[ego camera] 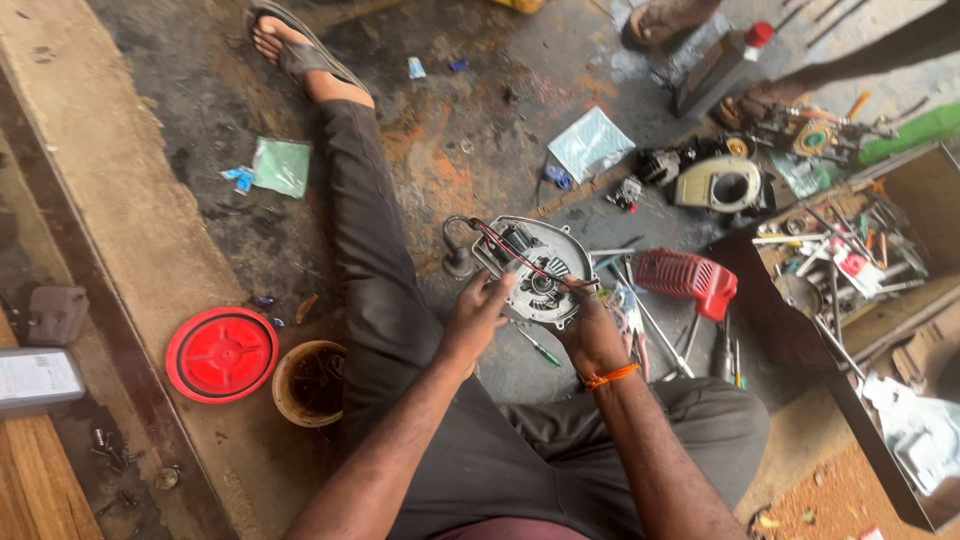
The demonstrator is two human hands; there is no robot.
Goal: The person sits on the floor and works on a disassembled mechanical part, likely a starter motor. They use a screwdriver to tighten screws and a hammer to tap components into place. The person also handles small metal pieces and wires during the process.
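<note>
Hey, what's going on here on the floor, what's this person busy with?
A person sits on a stained workshop floor and holds a round grey engine part with red wires between both hands. The left hand grips its near left edge and the right hand, with an orange wristband, holds its right side. Beside them lie a red plastic cover, a screwdriver, a red lid and a small bucket. A box of tools stands to the right.
</note>
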